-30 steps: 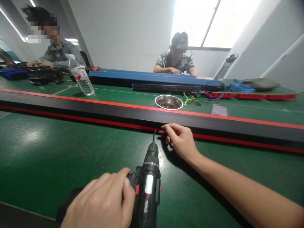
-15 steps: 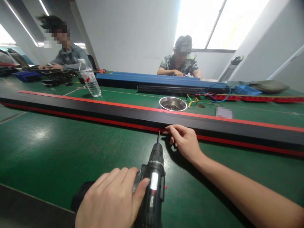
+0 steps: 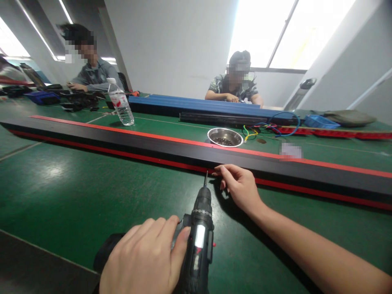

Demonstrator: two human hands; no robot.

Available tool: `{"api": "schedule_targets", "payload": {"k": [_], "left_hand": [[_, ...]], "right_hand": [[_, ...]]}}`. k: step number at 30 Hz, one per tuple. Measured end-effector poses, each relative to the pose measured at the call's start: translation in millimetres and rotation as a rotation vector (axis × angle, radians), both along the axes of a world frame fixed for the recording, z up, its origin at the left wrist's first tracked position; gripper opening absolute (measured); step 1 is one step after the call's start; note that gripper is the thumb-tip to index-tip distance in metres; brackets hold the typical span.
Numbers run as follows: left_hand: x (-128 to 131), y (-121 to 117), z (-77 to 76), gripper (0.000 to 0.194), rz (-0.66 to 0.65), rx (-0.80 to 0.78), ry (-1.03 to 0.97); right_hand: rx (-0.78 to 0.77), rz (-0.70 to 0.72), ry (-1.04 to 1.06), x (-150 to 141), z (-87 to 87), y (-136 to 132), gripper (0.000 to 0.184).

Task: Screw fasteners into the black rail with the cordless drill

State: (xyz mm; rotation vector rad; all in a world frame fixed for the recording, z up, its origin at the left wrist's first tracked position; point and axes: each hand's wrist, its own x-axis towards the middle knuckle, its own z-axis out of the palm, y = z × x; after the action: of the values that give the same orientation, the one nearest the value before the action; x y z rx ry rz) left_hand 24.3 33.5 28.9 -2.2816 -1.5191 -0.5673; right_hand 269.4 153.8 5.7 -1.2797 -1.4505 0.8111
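A power drill [image 3: 200, 232] is at lower centre, its slim bit [image 3: 206, 179] pointing up the frame to the near red edge of a long black bar [image 3: 183, 151]. The left hand [image 3: 147, 253], at the bottom, has its grip closed around the drill's handle. The right hand [image 3: 241, 188], right of centre, reaches in from the lower right, with thumb and forefinger close together at the red edge, just beside the bit's tip. Whether its grip holds anything small, or whether the bit touches the bar, cannot be told.

The bar, red along both long edges, slants across the green tabletop [image 3: 76, 204] from the left side to the right. Just beyond it, a round metal bowl [image 3: 226, 133] holds small dark pieces, with yellow-green wires [image 3: 251, 133] beside it. A clear bottle [image 3: 121, 105] leans at upper left. Behind are long blue profiles [image 3: 196, 104] and, at right, a blue tray [image 3: 321, 121]. Two people sit farther back, one [image 3: 96, 75] at upper left, another [image 3: 234, 90] at upper right of centre, below a bright window [image 3: 288, 36].
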Motion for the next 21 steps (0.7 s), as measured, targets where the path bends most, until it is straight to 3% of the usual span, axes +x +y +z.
{"api": "schedule_targets", "payload": {"k": [4,7,12,14,17,21], "left_hand": [[0.2,-1.6,-1.8,0.036,0.015,0.024,0.002],[-2.3,-4.9,-0.5,0.035,-0.011,0.0,0.014],[-5.4,-12.9,1.6,0.034,-0.02,-0.013,-0.013],[-4.7,-15.4,2.2,0.033,-0.002,-0.011,-0.032],[-2.4,-17.3,3.1,0.031,0.025,-0.032,-0.047],[-1.6,-17.6,0.5,0.031,0.04,-0.033,-0.053]], "right_hand": [[0.086,-0.024,-0.065,-0.4,8.4,-3.7,0.032],[0.16,-0.122,-0.039,9.6,33.3,8.5,0.031],[0.282,-0.289,-0.255,42.9,77.7,80.7,0.029],[0.171,-0.287,-0.393,50.9,84.2,116.7,0.032],[-0.153,-0.225,-0.715,49.8,82.8,159.0,0.036],[-0.32,-0.123,-0.895,36.4,70.3,186.2,0.035]]}}
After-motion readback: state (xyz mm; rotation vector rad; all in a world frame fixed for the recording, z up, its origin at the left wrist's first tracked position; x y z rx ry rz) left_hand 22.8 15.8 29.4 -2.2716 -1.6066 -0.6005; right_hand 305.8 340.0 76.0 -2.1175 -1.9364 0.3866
